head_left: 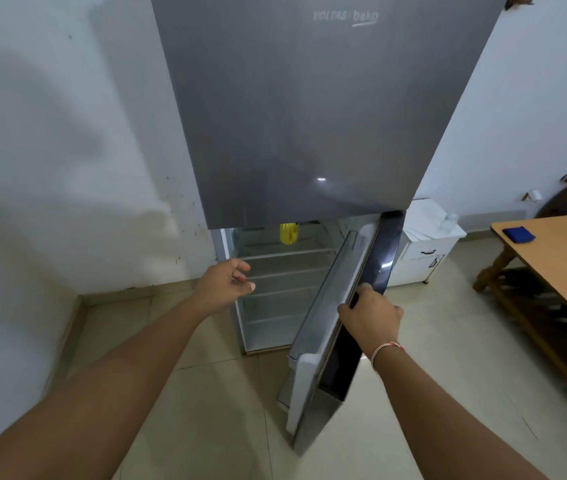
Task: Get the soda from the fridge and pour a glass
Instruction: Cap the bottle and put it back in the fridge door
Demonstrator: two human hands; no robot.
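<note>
We see a yellow bottle point(288, 233), which may be the soda, standing at the top of the open lower compartment of the fridge point(309, 116), just under the closed grey upper door. Below it run several bare wire-and-glass shelves point(285, 271). The lower door point(354, 306) is swung out to the right, its white inner lining facing the compartment and its dark glossy front facing away; nothing stands between our hands and the bottle.

To the right of the fridge, against the wall, sits a small white cabinet point(427, 251) with a clear glass point(450, 221) on top. Further right a wooden tabletop point(559, 258) carries a folded blue cloth point(518, 234). The floor point(206, 410) is pale tile.

Our right hand point(372, 317) grips the outer edge of the lower door, fingers curled round it; a thin band circles that wrist. Our left hand point(228, 284) hovers in front of the compartment's left side, fingers loosely bent and spread, holding nothing and touching nothing.
</note>
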